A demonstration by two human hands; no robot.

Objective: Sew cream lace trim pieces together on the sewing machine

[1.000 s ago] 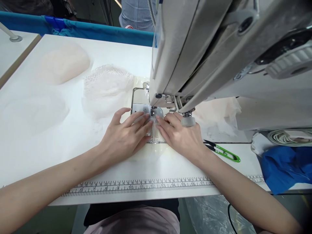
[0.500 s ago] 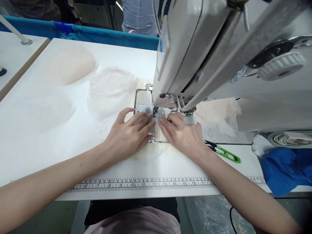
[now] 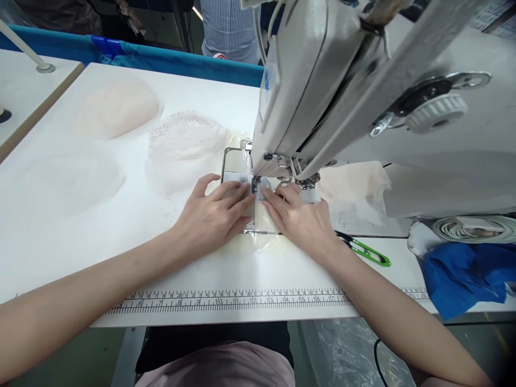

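A white sewing machine (image 3: 322, 97) stands over the white table (image 3: 80, 231). My left hand (image 3: 212, 217) lies flat, fingers stretched toward the needle and presser foot (image 3: 255, 188), pressing a small pale sheer fabric piece (image 3: 260, 217) onto the metal needle plate (image 3: 234, 172). Just right of the needle, my right hand (image 3: 300, 217) rests with fingers extended, its fingertips on the same piece. Both hands' fingertips nearly meet at the foot.
Pale lace and mesh pieces (image 3: 183, 142) lie in piles at the left and middle of the table. Green thread snips (image 3: 365, 250) lie right of my right hand. Blue cloth (image 3: 463, 277) sits at the right edge. A printed ruler (image 3: 242, 298) runs along the front edge. A person in a striped shirt (image 3: 229, 27) stands behind.
The view has shifted slightly. Both hands stay pressed on the fabric at the presser foot, edging a little toward the needle.
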